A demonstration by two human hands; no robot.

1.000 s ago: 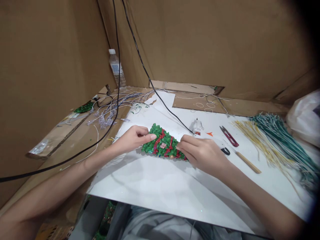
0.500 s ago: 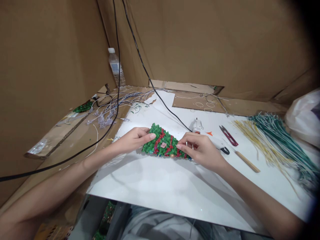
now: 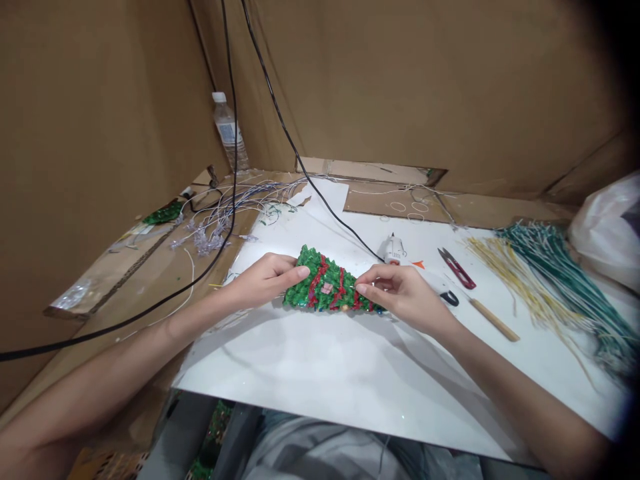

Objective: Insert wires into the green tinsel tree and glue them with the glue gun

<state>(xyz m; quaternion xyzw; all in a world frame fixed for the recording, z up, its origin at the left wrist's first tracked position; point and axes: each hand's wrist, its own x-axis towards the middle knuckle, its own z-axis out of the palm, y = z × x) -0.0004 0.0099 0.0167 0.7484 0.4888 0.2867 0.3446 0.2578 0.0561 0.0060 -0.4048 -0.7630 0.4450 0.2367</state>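
A green Christmas tree decoration (image 3: 320, 297) with red garland bands and a small pink square lies on its side above the white board, its narrow end toward the right. My left hand (image 3: 273, 277) grips its wide end, thumb on top and fingers underneath. Near the narrow end, my right hand (image 3: 395, 290) is closed in a pinch at the tree's surface, thumb against forefinger. Whether a tiny piece sits between those fingertips cannot be made out. Just beyond the right hand stands a white glue gun (image 3: 394, 250), its body partly hidden by that hand.
Red-handled thread snips (image 3: 457, 270) and a wooden-handled awl (image 3: 495, 320) lie on the white board (image 3: 300, 373) to the right. Beyond them are yellow and green wire bundles (image 3: 565, 280). A black cable (image 3: 231, 220) hangs across the left, before light strings (image 3: 210, 237) and a water bottle (image 3: 233, 140).
Both hands keep their hold on the tree, which has hardly moved. The right fingertips have shifted very slightly along it. The whole view has drifted a little.
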